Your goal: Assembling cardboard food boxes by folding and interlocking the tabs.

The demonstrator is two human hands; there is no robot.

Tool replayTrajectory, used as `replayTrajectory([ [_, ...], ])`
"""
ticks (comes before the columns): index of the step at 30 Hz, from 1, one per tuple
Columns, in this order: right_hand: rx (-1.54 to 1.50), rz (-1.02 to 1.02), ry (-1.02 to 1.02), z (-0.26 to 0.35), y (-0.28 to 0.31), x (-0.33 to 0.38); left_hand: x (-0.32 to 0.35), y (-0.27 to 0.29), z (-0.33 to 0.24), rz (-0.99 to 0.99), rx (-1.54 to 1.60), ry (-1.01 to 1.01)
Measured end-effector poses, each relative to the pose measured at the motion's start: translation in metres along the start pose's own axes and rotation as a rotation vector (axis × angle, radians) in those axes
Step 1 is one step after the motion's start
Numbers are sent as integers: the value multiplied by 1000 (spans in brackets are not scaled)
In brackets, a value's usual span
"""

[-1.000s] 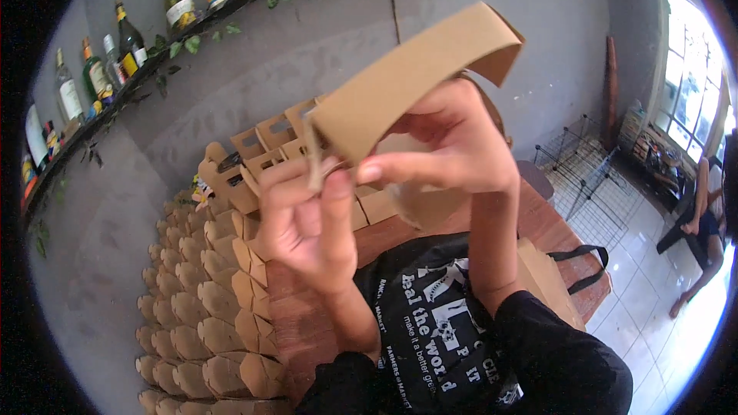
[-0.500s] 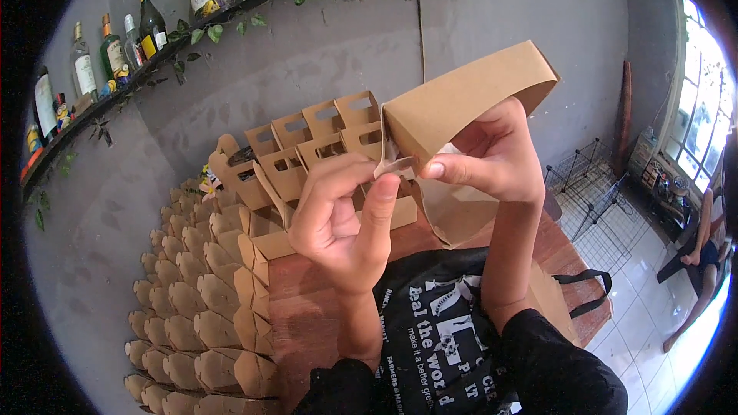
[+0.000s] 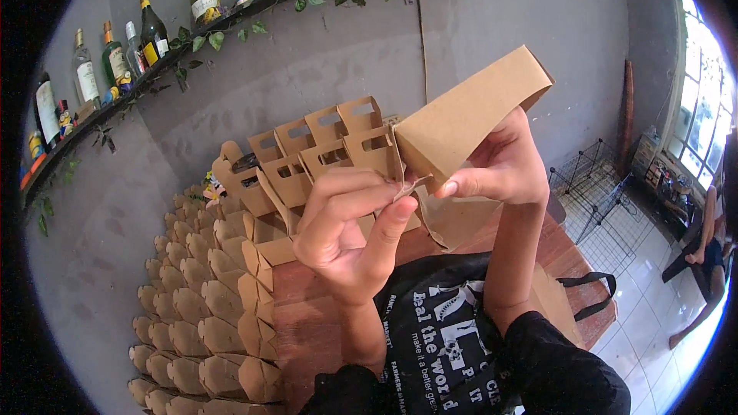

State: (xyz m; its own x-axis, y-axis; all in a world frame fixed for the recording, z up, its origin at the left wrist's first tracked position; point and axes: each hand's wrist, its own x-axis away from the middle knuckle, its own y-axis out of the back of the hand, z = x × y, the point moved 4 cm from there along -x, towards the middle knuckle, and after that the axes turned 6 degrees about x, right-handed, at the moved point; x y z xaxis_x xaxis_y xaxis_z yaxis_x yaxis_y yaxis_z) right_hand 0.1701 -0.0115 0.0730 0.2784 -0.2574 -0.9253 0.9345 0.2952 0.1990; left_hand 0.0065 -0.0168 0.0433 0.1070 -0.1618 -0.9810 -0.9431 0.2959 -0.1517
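A brown cardboard box (image 3: 469,111), partly folded, is held up in front of me above the table. My right hand (image 3: 503,161) grips it from the right, thumb on its lower edge and fingers tucked inside its curved opening. With thumb and forefinger, my left hand (image 3: 354,227) pinches a small flap (image 3: 413,187) at the box's lower left corner. Another cardboard panel (image 3: 461,223) hangs below, behind my right wrist. The inner side of the box is mostly hidden by my fingers.
Cardboard carriers with handle slots (image 3: 292,169) stand at the back of the reddish table (image 3: 307,315). Stacked folded cardboard pieces (image 3: 184,300) fill the left side. A black printed bag (image 3: 438,338) lies near me. Bottles line a wall shelf (image 3: 173,44). At right are a wire rack (image 3: 600,192) and another person's arm (image 3: 703,242).
The box has tipped slightly, its left end now lower and further right. My left hand has shifted a little right and down, still pinching the flap.
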Motion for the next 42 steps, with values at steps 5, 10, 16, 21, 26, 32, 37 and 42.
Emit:
replayTrajectory([
  [5, -13, 5, 30, 0, 0, 2, -2, 0, -2, 26, -15, -40],
  [10, -1, 49, 58, 1, -1, 1, -2, 1, -4, 47, -11, -20],
  [16, -20, 58, 48, 0, -3, 3, -3, 3, -5, 115, -25, -54],
  [21, -4, 0, 30, -2, -10, -1, -2, 3, -4, 75, -61, -21],
  [26, 139, -32, -71, -5, -15, -7, 3, 7, 11, -74, -103, 55],
  [32, 227, -116, -171, -17, -20, -7, 4, 8, 17, -244, -66, 83],
  [37, 601, -17, -135, -7, -22, -9, 3, 3, 22, -234, -296, 55],
  [42, 646, -22, -193, -3, -29, -10, 2, 5, 23, -212, -515, 4],
])
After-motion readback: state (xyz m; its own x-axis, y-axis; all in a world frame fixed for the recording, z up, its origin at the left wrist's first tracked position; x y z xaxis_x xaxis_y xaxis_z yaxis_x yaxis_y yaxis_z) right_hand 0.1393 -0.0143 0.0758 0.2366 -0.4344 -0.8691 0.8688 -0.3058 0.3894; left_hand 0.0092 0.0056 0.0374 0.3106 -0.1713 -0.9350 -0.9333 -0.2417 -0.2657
